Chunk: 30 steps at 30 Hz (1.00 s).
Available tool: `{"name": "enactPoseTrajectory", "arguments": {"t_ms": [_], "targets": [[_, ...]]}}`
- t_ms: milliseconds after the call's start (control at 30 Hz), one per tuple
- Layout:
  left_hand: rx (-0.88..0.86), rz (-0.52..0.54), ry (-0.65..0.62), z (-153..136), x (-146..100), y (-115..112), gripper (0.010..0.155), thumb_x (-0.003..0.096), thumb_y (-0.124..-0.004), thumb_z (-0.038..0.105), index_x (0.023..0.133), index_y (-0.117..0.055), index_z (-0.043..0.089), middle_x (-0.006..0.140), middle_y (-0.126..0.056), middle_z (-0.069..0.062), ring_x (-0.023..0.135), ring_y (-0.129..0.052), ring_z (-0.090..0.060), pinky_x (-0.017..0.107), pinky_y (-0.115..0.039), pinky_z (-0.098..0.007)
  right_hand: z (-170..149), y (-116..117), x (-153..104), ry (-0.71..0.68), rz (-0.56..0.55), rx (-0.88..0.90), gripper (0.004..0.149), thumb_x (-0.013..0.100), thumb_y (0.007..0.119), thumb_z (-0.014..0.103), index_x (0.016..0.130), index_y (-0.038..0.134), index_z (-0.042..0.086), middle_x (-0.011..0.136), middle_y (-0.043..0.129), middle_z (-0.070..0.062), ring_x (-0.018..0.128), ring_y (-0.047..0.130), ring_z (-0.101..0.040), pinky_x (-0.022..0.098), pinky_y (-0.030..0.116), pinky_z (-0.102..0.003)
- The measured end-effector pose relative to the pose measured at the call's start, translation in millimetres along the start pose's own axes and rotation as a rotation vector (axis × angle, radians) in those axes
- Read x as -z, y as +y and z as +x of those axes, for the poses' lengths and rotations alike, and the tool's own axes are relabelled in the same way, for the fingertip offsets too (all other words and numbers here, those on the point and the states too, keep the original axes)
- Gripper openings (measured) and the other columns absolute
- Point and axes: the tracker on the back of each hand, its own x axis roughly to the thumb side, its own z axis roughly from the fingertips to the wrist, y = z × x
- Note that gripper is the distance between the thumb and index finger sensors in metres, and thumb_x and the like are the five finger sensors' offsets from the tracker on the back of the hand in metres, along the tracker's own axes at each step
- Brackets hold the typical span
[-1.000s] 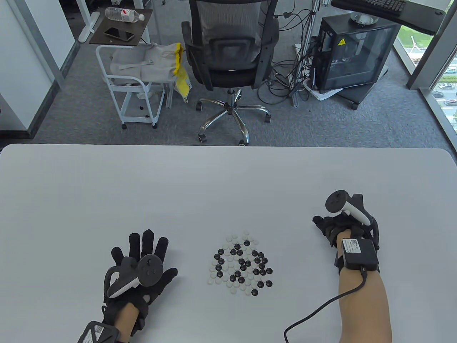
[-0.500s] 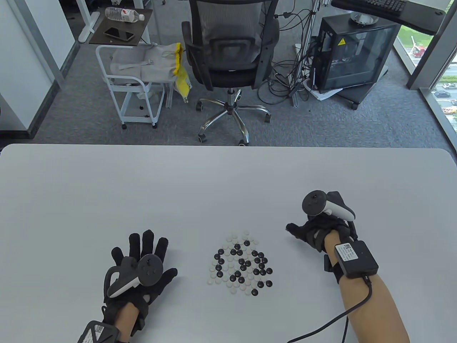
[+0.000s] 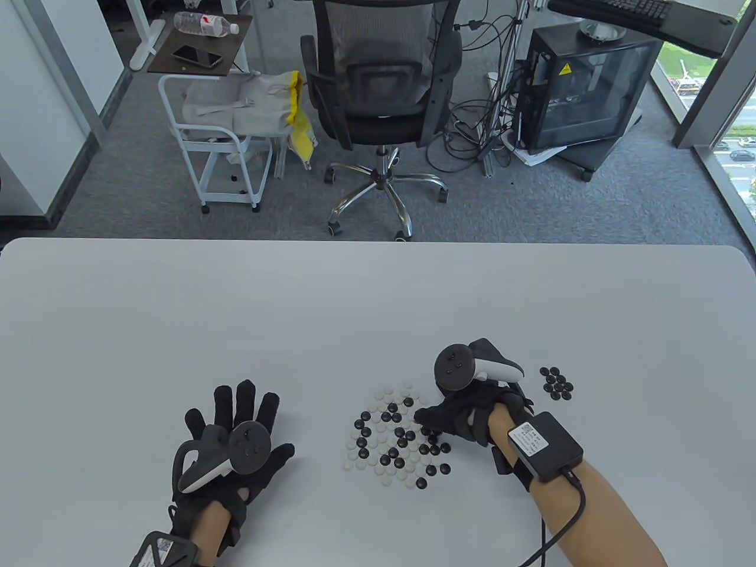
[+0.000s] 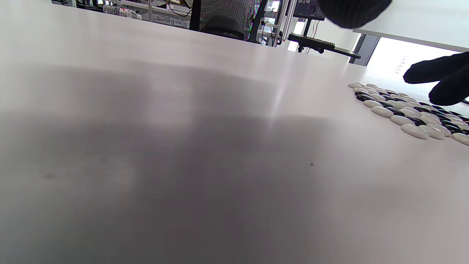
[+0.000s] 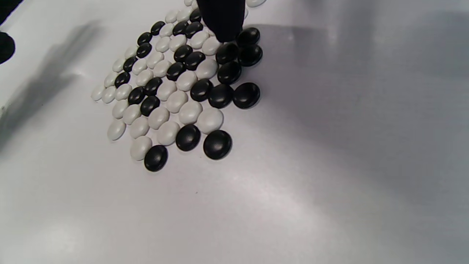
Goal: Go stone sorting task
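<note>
We are reaching our right hand (image 3: 466,413), fingers curled, grip unclear, into smooth rounded stones (image 3: 398,440); left hand (image 3: 236,437) is lying flat, fingers spread, on the matte desk (image 3: 354,307).

My left hand (image 3: 233,440) lies flat at seven o'clock, fingers spread. My right hand (image 3: 466,410) reaches toward nine o'clock, fingers curled downward.
</note>
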Motion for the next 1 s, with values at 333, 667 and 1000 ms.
{"name": "enactPoseTrajectory", "arguments": {"t_ms": [333,667,1000], "targets": [[-0.011,0.000,0.004,-3,-1,0,0.085,0.0595,-0.052,0.061,0.118,-0.006,0.021,0.115,0.017,-0.022,0.097,0.020,-0.052,0.049,0.006,-0.082,-50,-21,-19,0.227,-0.088,0.066,0.070,0.061,0.049,0.050,0.111,0.068,0.005,0.113,0.008,-0.041,0.091,-0.006,-0.068,0.053,0.009,-0.092],[-0.006,-0.003,0.001,-3,0,0,0.085,0.0595,-0.052,0.061,0.118,-0.006,0.021,0.115,0.017,-0.022,0.097,0.020,-0.052,0.049,0.006,-0.082,-113,-33,-52,0.480,-0.210,0.141,0.071,0.061,0.049,0.050,0.112,0.066,0.003,0.113,0.008,-0.042,0.091,-0.006,-0.068,0.052,0.008,-0.092],[-0.003,-0.011,0.004,-2,0,-1,0.085,0.0596,-0.052,0.061,0.118,-0.006,0.020,0.115,0.017,-0.022,0.097,0.020,-0.052,0.049,0.006,-0.082,-137,-30,-64,0.536,-0.254,0.186,0.071,0.061,0.048,0.050,0.114,0.061,0.003,0.112,0.006,-0.042,0.091,-0.007,-0.068,0.052,0.008,-0.092]]}}
